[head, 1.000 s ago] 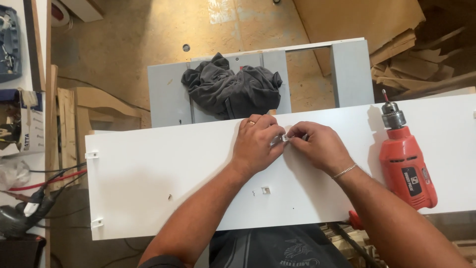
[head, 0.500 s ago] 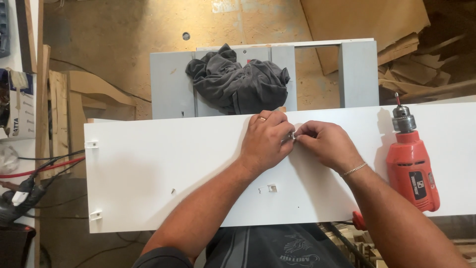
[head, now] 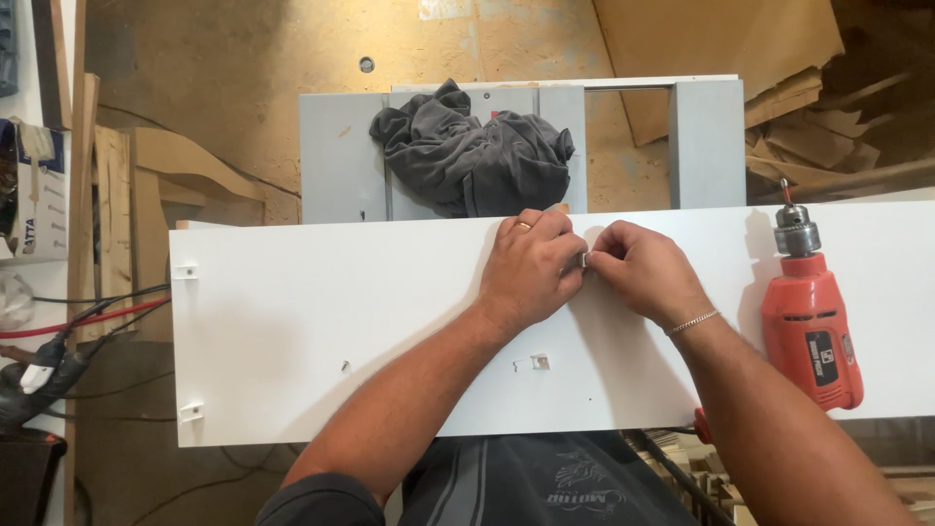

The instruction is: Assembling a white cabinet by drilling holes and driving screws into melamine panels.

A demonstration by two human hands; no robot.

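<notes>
A long white board lies across the work surface in front of me. My left hand and my right hand meet near the board's far edge, fingertips pinched together on a small white fitting that is mostly hidden between them. A similar small white bracket lies loose on the board just below my hands, with a screw further left. Two more white brackets sit at the board's left end.
A red electric drill lies on the board at the right, chuck pointing away. A crumpled grey cloth rests on a grey frame behind the board. Cables and tools lie at the left; cardboard scraps at the back right.
The view has shifted slightly. Both hands stay pinched together on the small fitting at the board's far edge; nothing else has moved.
</notes>
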